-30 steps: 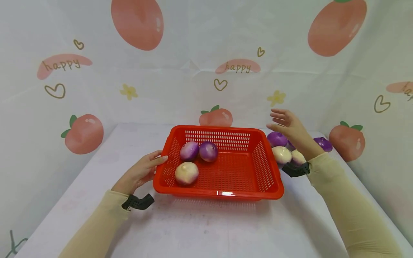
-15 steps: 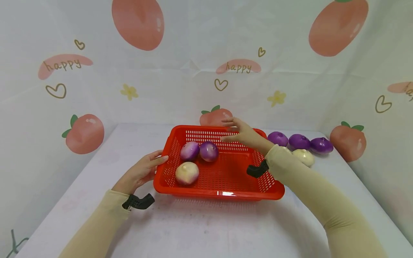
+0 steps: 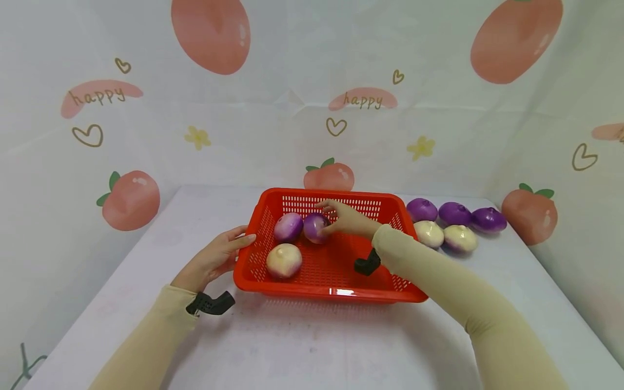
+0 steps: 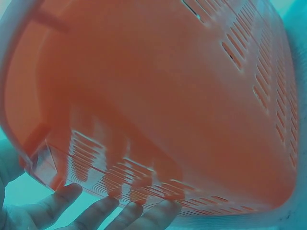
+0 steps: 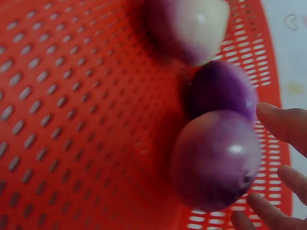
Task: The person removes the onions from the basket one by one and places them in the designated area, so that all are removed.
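Purple onion [image 3: 315, 227] at the far left of the red basket [image 3: 336, 295]: right hand [image 3: 344, 218] has loose, spread fingers just touching it, not gripping yet. I'd wrap round its middle before lifting. Left hand [image 3: 214, 259] lies flat against the basket's left wall, steadying it.

We see the right hand [image 3: 348, 219] partly covering the purple onion [image 3: 314, 227] inside the red basket [image 3: 336, 292]; wrist views are blurred.
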### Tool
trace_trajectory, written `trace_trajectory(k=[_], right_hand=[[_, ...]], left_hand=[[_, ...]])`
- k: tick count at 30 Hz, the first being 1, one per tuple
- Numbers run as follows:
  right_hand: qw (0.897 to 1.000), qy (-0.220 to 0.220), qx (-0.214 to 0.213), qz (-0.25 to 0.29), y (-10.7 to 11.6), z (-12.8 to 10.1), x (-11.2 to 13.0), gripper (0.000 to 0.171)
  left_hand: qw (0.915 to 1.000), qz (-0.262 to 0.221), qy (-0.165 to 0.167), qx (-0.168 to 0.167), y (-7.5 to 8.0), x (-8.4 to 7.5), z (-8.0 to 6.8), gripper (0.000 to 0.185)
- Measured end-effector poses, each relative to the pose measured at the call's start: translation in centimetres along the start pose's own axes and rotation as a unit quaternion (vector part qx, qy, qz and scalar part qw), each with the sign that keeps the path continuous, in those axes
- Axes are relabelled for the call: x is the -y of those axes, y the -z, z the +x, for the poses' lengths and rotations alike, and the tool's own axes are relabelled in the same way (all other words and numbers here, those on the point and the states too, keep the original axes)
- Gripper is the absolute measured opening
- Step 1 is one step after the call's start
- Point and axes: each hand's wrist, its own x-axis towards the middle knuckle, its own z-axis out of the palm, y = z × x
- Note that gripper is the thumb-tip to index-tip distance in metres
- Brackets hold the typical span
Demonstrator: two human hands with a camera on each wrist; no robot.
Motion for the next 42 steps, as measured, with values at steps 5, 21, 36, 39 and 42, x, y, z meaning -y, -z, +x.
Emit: trace_trajectory(k=[5, 21, 36, 39, 42], right_hand=[[1.000, 0.009, 0.003, -0.012, -0.4, 0.4, -0.6, 0.069], [0.998, 0.031, 0.036, -0.040, -1.3, 0.6, -1.1, 0.059], [0.997, 0.004, 0.067, -0.032, -1.1, 0.3, -0.8, 0.058], [0.997, 0.002, 0.072, -0.034, -1.0, 0.2, -0.7, 0.059], [0.997, 0.003, 0.070, -0.032, -0.7, 0.1, -0.5, 0.059]], left_hand=[[1.0000, -0.001, 0.001, -0.003, 0.0, -0.1, -0.1, 0.067], [1.0000, 0.003, -0.001, -0.008, -0.1, 0.0, -0.2, 0.064], [1.0000, 0.007, -0.007, 0.000, -0.2, -0.1, -0.3, 0.066], [0.9999, 0.009, -0.007, 0.001, -0.2, -0.1, -0.4, 0.066], [1.0000, 0.007, -0.005, -0.001, -0.2, -0.2, -0.4, 0.065]])
